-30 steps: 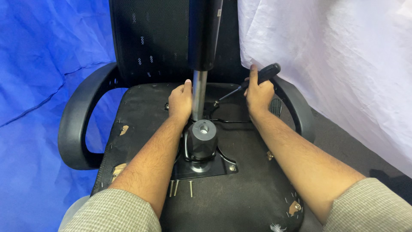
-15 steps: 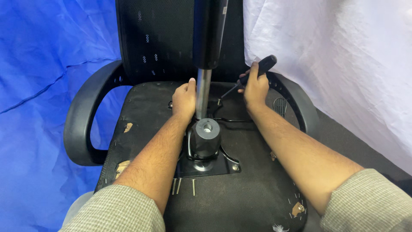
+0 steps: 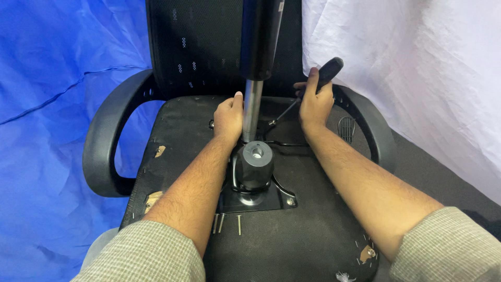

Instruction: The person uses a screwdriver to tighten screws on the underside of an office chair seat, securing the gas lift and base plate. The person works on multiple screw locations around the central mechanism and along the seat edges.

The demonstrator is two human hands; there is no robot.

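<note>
While the office chair (image 3: pixel 172 130) lies with the underside of its seat facing up, the work in hand looks like the fastening stage on the seat mechanism plate (image 3: pixel 261 201), i.e. a screw at the far edge of the mechanism is being driven or backed out; which of the two I can't tell from one view. R hand (image 3: pixel 314 104) is wrapped tight round the black handle of the screwdriver (image 3: pixel 308 91), thumb up along the grip, w/ the thin metal shaft slanting down-left to a tip approx. at the far mounting point just beside the gas lift column (image 3: pixel 254 99). L hand (image 3: pixel 228 117) rests flat on the seat bottom, fingers loosely together and curled, thumb side touching the shiny part of the column, holding nothing as far as I can see; it seems to be steadying. The column stands up from the grey hub (image 3: pixel 255 164) between the two forearms, its black upper section running out of the top of the view. A few loose screws (image 3: pixel 225 223) lie on the seat bottom just beside the near edge of the plate. Judging by this, the next move calls for keeping the tip seated square in the screw head, w/ steady downward pressure & the L hand bracing so the chair doesn't shift.
</note>
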